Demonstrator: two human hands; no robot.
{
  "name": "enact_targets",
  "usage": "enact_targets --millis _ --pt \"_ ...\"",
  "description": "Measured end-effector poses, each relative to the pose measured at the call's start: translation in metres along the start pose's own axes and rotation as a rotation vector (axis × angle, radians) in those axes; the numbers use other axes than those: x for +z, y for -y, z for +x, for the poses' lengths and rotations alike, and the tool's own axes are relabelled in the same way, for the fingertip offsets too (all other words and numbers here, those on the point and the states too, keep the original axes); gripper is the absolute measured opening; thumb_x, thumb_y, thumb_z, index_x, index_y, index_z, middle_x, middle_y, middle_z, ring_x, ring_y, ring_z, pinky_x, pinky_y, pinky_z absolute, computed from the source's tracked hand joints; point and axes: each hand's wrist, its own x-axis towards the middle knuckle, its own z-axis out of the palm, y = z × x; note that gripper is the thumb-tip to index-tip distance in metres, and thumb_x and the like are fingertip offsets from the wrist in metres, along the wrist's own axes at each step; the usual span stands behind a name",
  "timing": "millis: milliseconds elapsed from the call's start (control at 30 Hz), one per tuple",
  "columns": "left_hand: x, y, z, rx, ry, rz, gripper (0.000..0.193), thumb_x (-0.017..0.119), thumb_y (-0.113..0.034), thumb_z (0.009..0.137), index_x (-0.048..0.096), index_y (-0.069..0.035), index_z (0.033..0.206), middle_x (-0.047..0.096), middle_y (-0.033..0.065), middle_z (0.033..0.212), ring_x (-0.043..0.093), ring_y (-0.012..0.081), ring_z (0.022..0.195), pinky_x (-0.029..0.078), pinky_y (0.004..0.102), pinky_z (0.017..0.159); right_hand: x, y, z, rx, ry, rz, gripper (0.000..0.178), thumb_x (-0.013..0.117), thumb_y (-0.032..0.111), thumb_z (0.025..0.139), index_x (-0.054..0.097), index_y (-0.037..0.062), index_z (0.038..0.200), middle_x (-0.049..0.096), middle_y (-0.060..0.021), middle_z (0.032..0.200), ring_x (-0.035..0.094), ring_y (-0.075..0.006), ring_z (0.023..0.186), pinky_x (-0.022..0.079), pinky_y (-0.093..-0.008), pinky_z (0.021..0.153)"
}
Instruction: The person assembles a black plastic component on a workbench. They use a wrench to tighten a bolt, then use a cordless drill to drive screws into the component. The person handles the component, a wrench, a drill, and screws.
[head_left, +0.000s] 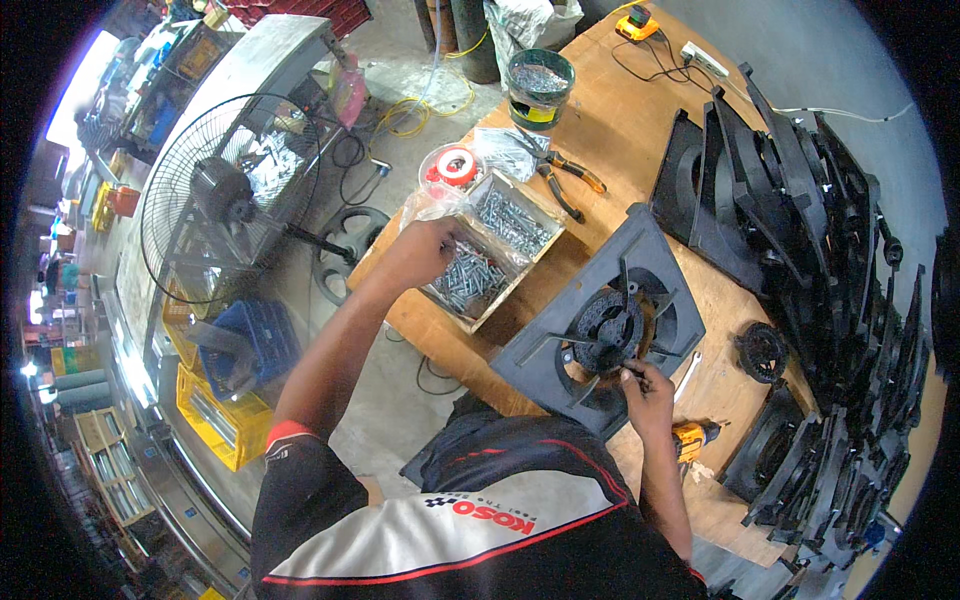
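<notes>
My left hand (pixel 428 252) is over the near side of a two-part wooden box (pixel 545 250), its fingers curled among the bolts. What the fingertips hold, if anything, is hidden. Loose silver bolts (pixel 470 282) fill the compartment by that hand, and more screws (pixel 512 225) lie in the far one. To the right, a black square gas-stove top (pixel 540 350) lies at an angle on the table. A round cast burner (pixel 606 325) sits in its opening between the pan supports. My right hand (pixel 648 398) pinches the near edge of this burner with thumb and fingers.
Stacked black stove tops (pixel 790 210) crowd the table's right side. Nearby lie a loose burner (pixel 762 352), a wrench (pixel 688 376) and a yellow drill (pixel 692 438). Pliers (pixel 560 175) and a green bucket (pixel 540 90) stand beyond the box. A fan (pixel 225 195) is at left.
</notes>
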Motion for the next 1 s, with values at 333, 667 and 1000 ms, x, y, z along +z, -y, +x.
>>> enact_targets --millis 333,667,1000 --pt "0.042 0.025 -0.012 0.133 0.113 0.322 0.018 0.068 -0.010 0.072 0.071 -0.004 0.089 0.068 0.0232 0.088 0.067 0.0403 0.086 0.053 0.0494 0.078 0.002 -0.010 0.002 -0.037 -0.002 0.011 0.022 0.067 0.010 0.092 0.066 -0.0038 0.110 0.070 -0.0084 0.092 0.064 -0.0106 0.080 0.052 -0.0253 0.073" --pt "0.049 0.003 -0.003 -0.111 0.105 0.473 0.033 0.080 -0.033 0.071 0.072 -0.005 0.086 0.070 0.0195 0.083 0.068 0.0387 0.082 0.054 0.0478 0.078 0.003 0.003 -0.001 0.045 -0.043 0.098 0.020 0.070 0.012 0.087 0.070 0.0013 0.104 0.070 -0.0146 0.093 0.067 -0.0224 0.082 0.052 -0.0326 0.076" --pt "0.059 0.019 0.001 -0.105 0.083 0.450 0.025 0.070 -0.026 0.076 0.072 -0.001 0.081 0.069 0.0232 0.083 0.068 0.0397 0.081 0.054 0.0501 0.074 0.002 -0.003 -0.009 -0.016 -0.028 0.083 0.021 0.070 0.015 0.087 0.070 0.0022 0.103 0.071 -0.0157 0.095 0.068 -0.0271 0.084 0.053 -0.0354 0.078"
